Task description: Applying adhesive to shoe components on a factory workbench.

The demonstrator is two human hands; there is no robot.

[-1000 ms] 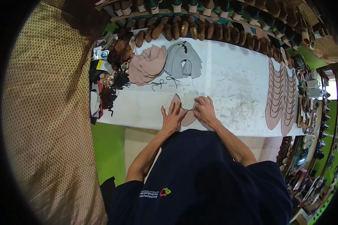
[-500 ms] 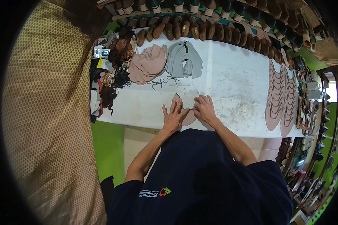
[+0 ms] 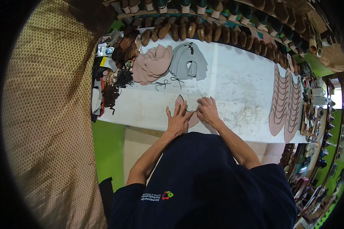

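Note:
A pink leather shoe-upper piece (image 3: 179, 101) lies flat near the front edge of the white worktable (image 3: 237, 84). My left hand (image 3: 177, 119) presses on it with fingers spread. My right hand (image 3: 208, 111) rests beside it on the piece's right part, fingers bent at its edge. Most of the piece is hidden under both hands. A thin dark lace (image 3: 164, 84) lies on the table just beyond.
A stack of pink cut pieces (image 3: 151, 65) and a stack of grey ones (image 3: 188, 65) lie at the back left. Rows of overlapped pink pieces (image 3: 281, 101) fill the right end. Brown shoe lasts (image 3: 202, 32) line the back edge. Dark trims (image 3: 116, 76) clutter the left end.
Both hands stay on the pink piece at the same spot; the fingers shift only slightly.

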